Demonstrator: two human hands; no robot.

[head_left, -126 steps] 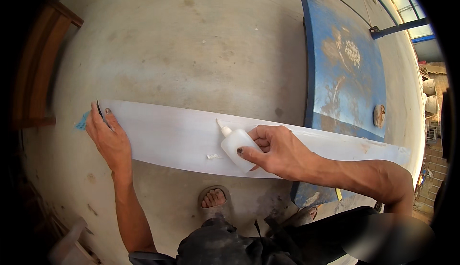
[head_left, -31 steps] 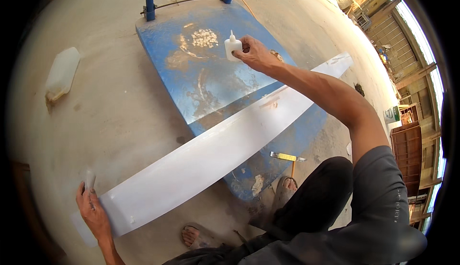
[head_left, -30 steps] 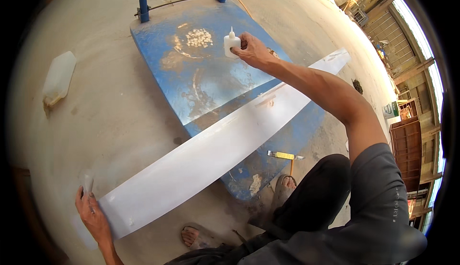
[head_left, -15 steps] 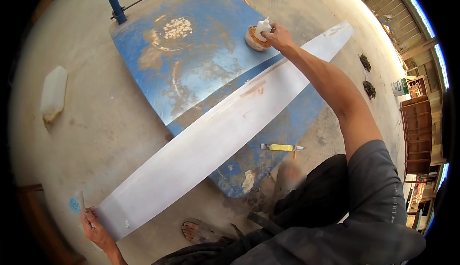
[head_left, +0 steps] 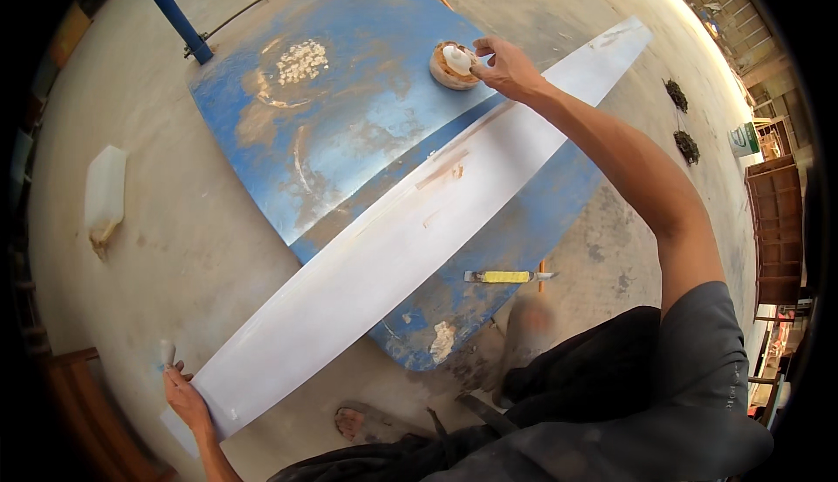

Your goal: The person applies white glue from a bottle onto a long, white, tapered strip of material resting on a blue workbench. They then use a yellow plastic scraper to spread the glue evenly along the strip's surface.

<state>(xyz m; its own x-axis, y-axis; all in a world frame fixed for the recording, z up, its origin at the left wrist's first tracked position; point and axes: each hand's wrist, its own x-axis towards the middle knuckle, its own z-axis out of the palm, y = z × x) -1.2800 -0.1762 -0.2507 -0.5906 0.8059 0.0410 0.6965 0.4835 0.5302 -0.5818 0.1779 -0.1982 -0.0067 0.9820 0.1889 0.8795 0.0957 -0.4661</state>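
A long white tapered panel (head_left: 349,264) lies diagonally across a blue board (head_left: 253,168). At its far side, a small white squeeze bottle (head_left: 456,58) sits in a round tan bowl (head_left: 454,78). My right hand (head_left: 506,68) is just beside that bottle, thumb and fingers apart, holding nothing. At the panel's near left end is my left hand (head_left: 186,402), its fingers closed around a small pale tube-like thing (head_left: 168,353) with a touch of blue. The exact kind of that thing is unclear.
A putty knife with yellow tape (head_left: 506,277) lies on the board's near part. Wood chips (head_left: 302,61) are heaped on its far left. A white plastic jug (head_left: 105,194) lies on the floor at left. Blue metal legs (head_left: 170,11) stand behind; a bucket (head_left: 744,140) is far right.
The white bottle has gone down into the bowl, and my right hand has opened and come off it. My left hand has turned the pale tube-like thing. The view has shifted slightly.
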